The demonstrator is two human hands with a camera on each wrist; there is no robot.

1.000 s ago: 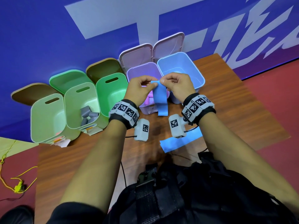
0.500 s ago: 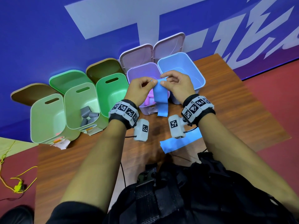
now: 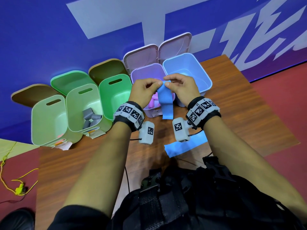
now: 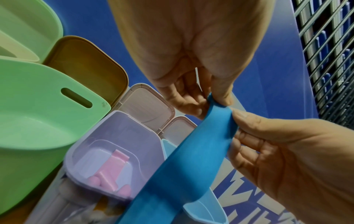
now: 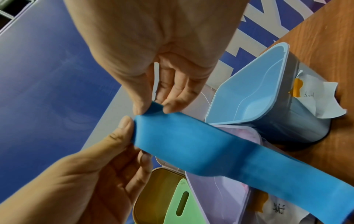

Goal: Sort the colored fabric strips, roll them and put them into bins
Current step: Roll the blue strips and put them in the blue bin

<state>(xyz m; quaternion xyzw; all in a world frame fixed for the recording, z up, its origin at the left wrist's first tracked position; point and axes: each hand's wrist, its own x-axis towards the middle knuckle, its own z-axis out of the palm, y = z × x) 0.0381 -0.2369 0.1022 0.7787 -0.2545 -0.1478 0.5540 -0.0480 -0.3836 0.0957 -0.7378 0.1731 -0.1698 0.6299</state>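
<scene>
Wooden tabletop (image 3: pixel 249 103) against a blue wall, lined with open bins; pale green bin (image 3: pixel 49 123) at far left; next green bin (image 3: pixel 79 103) holding grey rolls (image 3: pixel 90 116); bright green bin (image 3: pixel 114 97) bare inside; lilac bin (image 3: pixel 146 72) holding pink rolls (image 4: pixel 113 171); light blue bin (image 3: pixel 187 68) with nothing seen inside. Blue strip (image 3: pixel 165 102) pinched at its top end by left hand (image 3: pixel 144 92) and right hand (image 3: pixel 182 87), hanging above the lilac bin; second blue strip (image 3: pixel 186 146) flat on the tabletop nearer the body.
</scene>
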